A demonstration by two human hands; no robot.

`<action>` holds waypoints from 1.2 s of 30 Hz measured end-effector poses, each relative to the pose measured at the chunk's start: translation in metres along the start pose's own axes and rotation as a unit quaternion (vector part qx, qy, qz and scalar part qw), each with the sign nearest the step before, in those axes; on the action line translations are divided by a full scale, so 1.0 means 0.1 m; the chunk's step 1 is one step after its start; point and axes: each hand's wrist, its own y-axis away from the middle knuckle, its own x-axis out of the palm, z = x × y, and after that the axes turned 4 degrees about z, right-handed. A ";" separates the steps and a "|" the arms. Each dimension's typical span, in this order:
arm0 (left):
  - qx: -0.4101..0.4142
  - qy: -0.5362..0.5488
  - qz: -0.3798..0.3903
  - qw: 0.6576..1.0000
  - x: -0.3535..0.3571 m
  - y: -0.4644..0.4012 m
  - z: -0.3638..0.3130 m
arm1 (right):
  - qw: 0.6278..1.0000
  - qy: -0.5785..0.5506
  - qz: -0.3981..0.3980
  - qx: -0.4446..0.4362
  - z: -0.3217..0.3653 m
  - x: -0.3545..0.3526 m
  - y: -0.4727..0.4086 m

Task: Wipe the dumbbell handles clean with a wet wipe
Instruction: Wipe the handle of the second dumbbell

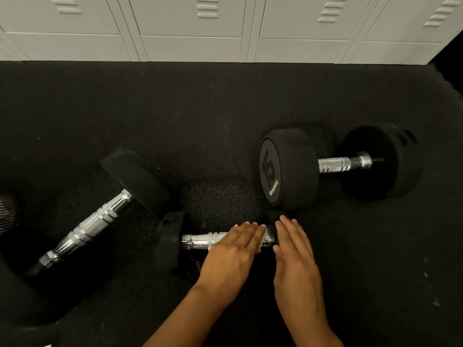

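A small black dumbbell [195, 241] with a chrome handle lies crosswise on the floor in front of me. My left hand [233, 251] lies flat with straight fingers over the right part of that handle. My right hand [295, 254] lies flat beside it, over the dumbbell's right head, which is mostly hidden. No wet wipe shows in view. A large dumbbell marked 15 [335, 164] rests at the right, its chrome handle bare. Another dumbbell [95, 224] lies diagonally at the left.
Black rubber flooring [200, 121] covers the ground. A row of pale metal lockers [190, 28] lines the far wall. A dark round object [7, 211] sits at the left edge. A big black dumbbell head fills the lower left corner.
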 end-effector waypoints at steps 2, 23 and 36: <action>0.004 0.001 -0.020 1.000 0.00 0.08 -0.02 | 1.000 -0.011 -0.009 0.002 0.01 0.00 0.01; -0.047 0.017 0.020 0.999 0.04 -0.10 -0.11 | 0.997 -0.055 -0.044 0.036 0.06 0.06 -0.01; -0.070 -0.024 0.060 0.995 -0.15 -0.23 -0.10 | 0.995 -0.080 -0.031 0.060 0.11 0.02 -0.01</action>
